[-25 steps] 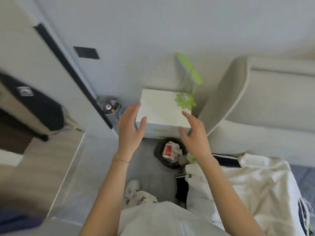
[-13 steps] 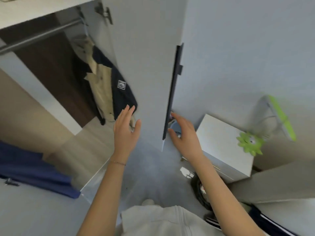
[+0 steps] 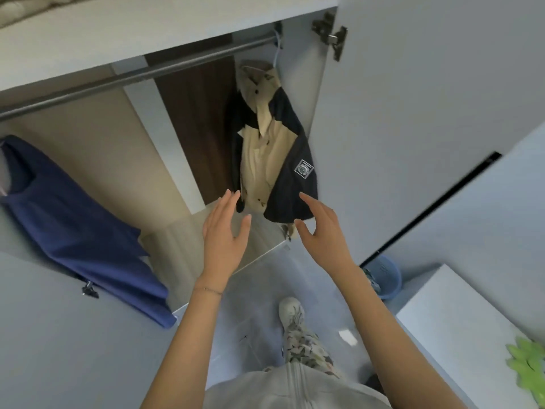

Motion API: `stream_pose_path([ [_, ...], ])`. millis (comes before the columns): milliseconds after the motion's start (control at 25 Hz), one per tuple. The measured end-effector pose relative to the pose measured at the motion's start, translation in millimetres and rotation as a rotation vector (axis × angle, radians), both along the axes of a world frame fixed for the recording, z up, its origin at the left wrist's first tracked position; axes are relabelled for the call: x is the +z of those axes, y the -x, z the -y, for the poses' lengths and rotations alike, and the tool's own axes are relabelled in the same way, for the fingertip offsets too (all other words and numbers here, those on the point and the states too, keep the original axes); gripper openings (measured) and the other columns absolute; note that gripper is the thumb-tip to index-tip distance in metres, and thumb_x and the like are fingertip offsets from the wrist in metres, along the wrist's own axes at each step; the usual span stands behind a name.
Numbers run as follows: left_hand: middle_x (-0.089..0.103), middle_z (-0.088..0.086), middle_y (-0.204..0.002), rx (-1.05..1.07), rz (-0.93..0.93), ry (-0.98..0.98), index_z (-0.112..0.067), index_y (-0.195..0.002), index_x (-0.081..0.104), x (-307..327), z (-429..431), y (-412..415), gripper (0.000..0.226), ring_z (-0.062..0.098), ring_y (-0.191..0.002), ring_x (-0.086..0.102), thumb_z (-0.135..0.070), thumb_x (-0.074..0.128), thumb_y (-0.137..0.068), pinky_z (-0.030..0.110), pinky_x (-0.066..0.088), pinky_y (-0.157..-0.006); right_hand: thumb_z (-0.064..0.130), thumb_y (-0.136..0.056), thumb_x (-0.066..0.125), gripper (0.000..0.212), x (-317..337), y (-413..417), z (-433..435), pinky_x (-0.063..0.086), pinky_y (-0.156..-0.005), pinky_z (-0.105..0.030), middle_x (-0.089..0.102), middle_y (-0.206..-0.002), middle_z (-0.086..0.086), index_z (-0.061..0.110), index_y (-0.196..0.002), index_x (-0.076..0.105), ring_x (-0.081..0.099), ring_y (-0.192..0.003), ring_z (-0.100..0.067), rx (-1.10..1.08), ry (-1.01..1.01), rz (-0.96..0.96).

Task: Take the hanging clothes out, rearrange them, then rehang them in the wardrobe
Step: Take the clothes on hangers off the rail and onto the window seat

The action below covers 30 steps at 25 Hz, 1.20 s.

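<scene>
While wardrobe stands open, blue garment hangs at its left side, below rail. Left hand raised at wardrobe's front edge, fingers straight and spread, holding nothing. Beige-and-navy jacket hangs at rail's right end, against wardrobe's right wall. Right hand just beside jacket hem, fingers wide, loosely bent, empty; contact with fabric unclear. Blue bin on floor, far right.

Blue bin beside white cabinet, perhaps touching.
</scene>
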State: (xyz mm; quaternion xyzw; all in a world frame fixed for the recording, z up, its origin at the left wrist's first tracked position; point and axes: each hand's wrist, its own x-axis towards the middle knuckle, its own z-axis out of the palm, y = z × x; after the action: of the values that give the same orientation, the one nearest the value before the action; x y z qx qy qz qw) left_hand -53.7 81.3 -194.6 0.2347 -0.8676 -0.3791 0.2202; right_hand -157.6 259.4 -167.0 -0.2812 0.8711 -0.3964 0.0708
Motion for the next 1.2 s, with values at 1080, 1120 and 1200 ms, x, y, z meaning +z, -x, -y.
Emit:
stream_pose_path([
  [1080,0.035,-0.006,-0.156,0.354,0.077,-0.066,-0.035,-0.148,0.033,-21,132,188,0.058,0.019,-0.143,0.034,-0.051,0.044,-0.094,0.048,0.031,-0.116,0.027,-0.1,0.046,0.042,-28,333,224,0.047,-0.082,-0.033,0.058,-0.124,-0.019,0.0,-0.133,0.045,0.058,-0.113,-0.033,-0.038,-0.203,0.146],
  [1120,0.035,-0.006,-0.156,0.35,0.079,-0.07,-0.035,-0.149,0.033,-22,135,189,0.059,0.019,-0.143,0.034,-0.052,0.043,-0.093,0.048,0.031,-0.116,0.029,-0.101,0.046,0.04,-28,337,229,0.046,-0.078,-0.032,0.06,-0.119,-0.018,-0.001,-0.128,0.049,0.059,-0.108,-0.032,-0.059,-0.191,0.138],
  [1200,0.035,-0.007,-0.155,0.348,0.083,-0.07,-0.035,-0.149,0.033,-23,137,191,0.057,0.018,-0.143,0.034,-0.05,0.045,-0.095,0.046,0.031,-0.116,0.03,-0.101,0.045,0.034,-27,343,236,0.043,-0.071,-0.03,0.063,-0.103,-0.014,0.001,-0.113,0.058,0.061,-0.095,-0.028,-0.088,-0.168,0.121],
])
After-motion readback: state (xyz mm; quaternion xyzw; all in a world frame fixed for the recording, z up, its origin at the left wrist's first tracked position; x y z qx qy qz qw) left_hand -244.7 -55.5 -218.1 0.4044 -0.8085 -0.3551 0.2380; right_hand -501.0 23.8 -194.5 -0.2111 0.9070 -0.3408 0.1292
